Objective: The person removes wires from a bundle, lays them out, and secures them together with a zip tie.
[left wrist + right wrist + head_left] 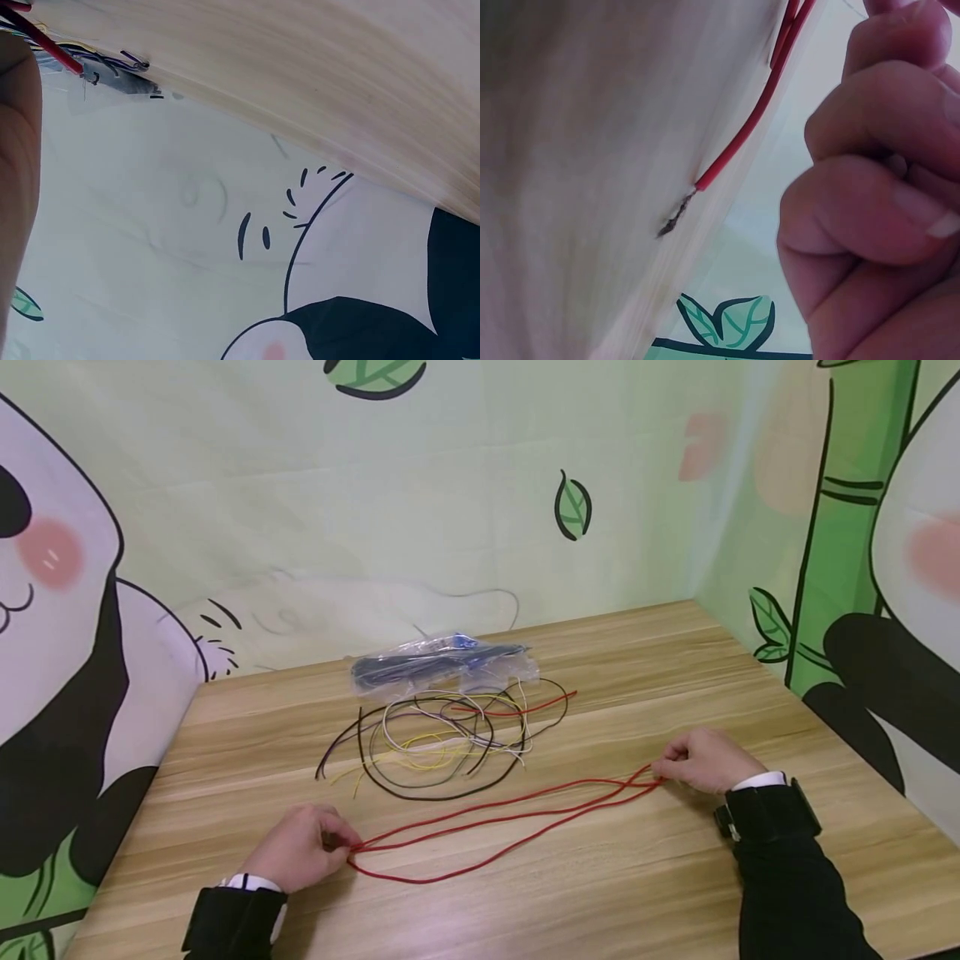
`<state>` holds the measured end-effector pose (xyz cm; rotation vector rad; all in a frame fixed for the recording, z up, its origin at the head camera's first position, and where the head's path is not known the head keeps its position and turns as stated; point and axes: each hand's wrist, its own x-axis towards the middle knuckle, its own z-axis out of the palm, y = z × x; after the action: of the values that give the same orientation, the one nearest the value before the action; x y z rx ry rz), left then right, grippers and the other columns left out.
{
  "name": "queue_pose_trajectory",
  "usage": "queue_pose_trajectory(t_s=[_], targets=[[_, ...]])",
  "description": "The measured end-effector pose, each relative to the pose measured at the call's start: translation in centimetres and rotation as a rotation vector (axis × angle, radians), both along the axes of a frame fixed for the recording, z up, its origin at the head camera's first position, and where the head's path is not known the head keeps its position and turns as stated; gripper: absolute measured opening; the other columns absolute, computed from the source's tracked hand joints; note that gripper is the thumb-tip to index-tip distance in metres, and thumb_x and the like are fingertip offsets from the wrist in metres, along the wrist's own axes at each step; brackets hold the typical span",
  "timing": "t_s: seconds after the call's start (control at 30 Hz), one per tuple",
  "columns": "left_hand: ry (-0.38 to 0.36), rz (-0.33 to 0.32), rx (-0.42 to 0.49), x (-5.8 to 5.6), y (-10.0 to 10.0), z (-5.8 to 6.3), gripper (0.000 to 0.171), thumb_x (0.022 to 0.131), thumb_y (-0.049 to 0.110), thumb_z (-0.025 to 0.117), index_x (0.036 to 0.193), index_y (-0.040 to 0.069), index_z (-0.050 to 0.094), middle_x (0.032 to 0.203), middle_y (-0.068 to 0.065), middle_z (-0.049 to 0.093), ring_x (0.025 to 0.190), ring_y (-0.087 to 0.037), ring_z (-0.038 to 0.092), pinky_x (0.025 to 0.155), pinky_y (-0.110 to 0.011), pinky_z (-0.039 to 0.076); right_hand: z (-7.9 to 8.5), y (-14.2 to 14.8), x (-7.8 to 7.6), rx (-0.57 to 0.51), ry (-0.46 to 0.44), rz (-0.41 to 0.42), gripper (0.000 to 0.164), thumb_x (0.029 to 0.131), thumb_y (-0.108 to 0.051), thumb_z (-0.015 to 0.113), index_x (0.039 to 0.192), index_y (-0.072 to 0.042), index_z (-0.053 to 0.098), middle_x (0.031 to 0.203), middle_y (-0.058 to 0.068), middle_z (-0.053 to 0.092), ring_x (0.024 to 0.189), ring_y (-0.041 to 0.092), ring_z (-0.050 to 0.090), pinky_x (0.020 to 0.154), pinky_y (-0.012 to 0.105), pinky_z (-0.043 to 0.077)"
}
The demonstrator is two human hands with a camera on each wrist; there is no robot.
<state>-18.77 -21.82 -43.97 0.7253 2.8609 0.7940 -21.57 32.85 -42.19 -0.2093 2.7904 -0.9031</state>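
A long red wire lies in several strands across the front of the table. My left hand pinches its left end between thumb and fingers. At the right end, my right hand pinches the strands where they come together. In the right wrist view, one end of the red wire shows a bare, dark, twisted tip beside my curled fingers. Only part of the left hand appears in the left wrist view, with a red wire end near it.
Behind the red wire lies a loose tangle of black, yellow and white wires with a short red piece. A clear plastic bag with dark contents rests at the back. The wooden table meets a printed cloth backdrop.
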Motion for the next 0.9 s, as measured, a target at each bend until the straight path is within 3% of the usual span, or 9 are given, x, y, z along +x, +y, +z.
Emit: queue_pose_trajectory(t_s=[0.3,0.53,0.9], targets=[[-0.089,0.036,-0.003,0.17,0.28,0.28,0.028,0.07,-0.006,0.076,0.084,0.018,0.078,0.082,0.012,0.065,0.082,-0.011,0.059,0.075,-0.034,0.049,-0.01,-0.06,0.0,-0.016,-0.024,-0.009,0.019,0.094,-0.026,0.072,0.089,-0.008,0.073,0.077,-0.001,0.06,0.064,0.017,0.049,0.055,0.032,0.039],[-0.118,-0.024,0.075,0.03,0.06,0.18,0.03,0.07,-0.01,0.072,0.085,0.016,0.075,0.08,0.01,0.063,0.075,-0.005,0.057,0.069,-0.028,0.049,0.11,-0.17,0.02,-0.016,-0.012,-0.002,0.018,0.094,-0.025,0.071,0.089,-0.008,0.074,0.078,-0.001,0.061,0.064,0.017,0.05,0.056,0.032,0.04],[-0.175,-0.06,0.163,0.05,0.3,0.44,0.032,0.072,-0.014,0.07,0.087,0.014,0.074,0.082,0.006,0.065,0.076,-0.008,0.057,0.068,-0.027,0.049,0.09,-0.12,0.04,-0.022,-0.004,0.0,0.02,0.095,-0.025,0.072,0.092,-0.005,0.074,0.081,0.001,0.062,0.067,0.018,0.052,0.057,0.034,0.043]])
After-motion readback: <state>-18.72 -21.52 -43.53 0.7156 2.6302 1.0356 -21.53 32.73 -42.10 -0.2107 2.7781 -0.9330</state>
